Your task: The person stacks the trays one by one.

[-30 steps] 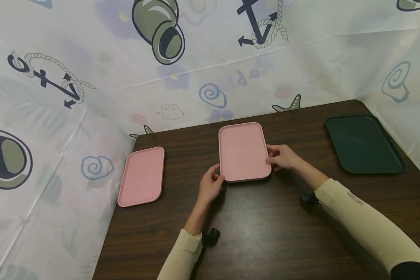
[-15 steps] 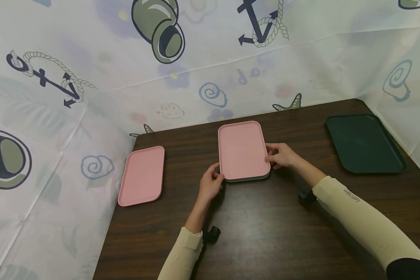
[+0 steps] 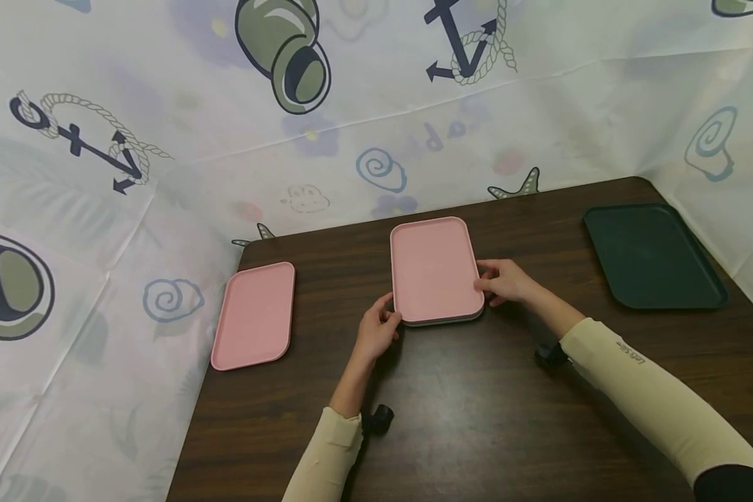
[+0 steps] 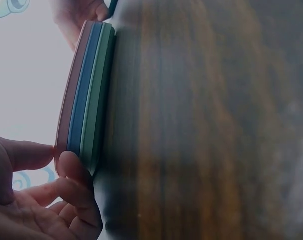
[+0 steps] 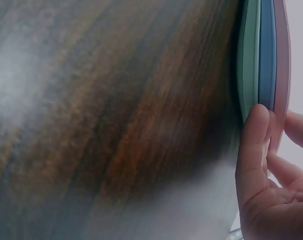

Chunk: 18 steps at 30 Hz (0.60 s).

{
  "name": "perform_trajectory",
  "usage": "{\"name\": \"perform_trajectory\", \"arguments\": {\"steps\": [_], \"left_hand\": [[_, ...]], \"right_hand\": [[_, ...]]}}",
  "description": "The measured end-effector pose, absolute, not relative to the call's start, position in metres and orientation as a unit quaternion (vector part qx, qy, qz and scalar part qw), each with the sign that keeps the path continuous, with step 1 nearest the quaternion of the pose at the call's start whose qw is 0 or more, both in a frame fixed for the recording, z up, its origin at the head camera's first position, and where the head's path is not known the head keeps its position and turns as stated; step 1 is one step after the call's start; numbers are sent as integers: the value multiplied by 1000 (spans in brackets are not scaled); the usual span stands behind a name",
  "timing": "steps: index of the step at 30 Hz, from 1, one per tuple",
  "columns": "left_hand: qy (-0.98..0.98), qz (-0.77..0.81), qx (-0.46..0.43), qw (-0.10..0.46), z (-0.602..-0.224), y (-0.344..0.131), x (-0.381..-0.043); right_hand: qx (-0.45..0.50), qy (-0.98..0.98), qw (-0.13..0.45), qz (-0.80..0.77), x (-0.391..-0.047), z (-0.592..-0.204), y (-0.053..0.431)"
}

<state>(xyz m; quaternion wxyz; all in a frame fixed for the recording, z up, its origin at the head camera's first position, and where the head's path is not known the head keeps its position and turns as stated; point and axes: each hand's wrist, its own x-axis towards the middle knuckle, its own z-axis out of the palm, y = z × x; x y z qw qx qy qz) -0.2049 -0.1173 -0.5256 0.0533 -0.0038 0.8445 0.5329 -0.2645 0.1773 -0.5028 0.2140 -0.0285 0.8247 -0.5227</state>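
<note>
Both ends were taken: the left hand [image 3: 374, 333] pinched the near left corner of the tray stack [image 3: 438, 270], while the right hand [image 3: 507, 280] gripped its right side. The stack sat toward the far edge of the table [image 3: 464, 425], around midway along, upper pink tray [image 3: 433, 258] on top, blue tray [image 4: 86, 82] in the middle, green tray [image 4: 100, 82] underneath. And there lay the danger! The left hand looked surest on the pink and blue rims, so a lift with too little hold low down risked leaving the green one behind, and uneven pushing risked skewing the layers. Whether the stack bore fully on the table, I couldn't tell. On to the lettering, nearest first: the right sleeve [image 3: 659, 394] carried dark script [image 3: 630, 353], too small to read for certain. Farther out, the second pink tray [image 3: 255, 317] by the left edge and the dark green tray [image 3: 655, 258] at the far right corner showed no label on top. Beyond the far edge, the patterned cloth [image 3: 376, 84] bore pale letters [image 3: 436, 138], too faint to make out.
</note>
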Motion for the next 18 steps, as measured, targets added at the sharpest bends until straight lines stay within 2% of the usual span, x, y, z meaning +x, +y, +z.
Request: {"name": "perform_trajectory", "arguments": {"steps": [11,18], "left_hand": [[837,538,18,100,-526,-121,-192],[837,526,23,147,-522,-125,-177]], "right_hand": [[-37,822,222,-523,-253,-510,181],[-67,818,227,-524,-230,-511,193]]}}
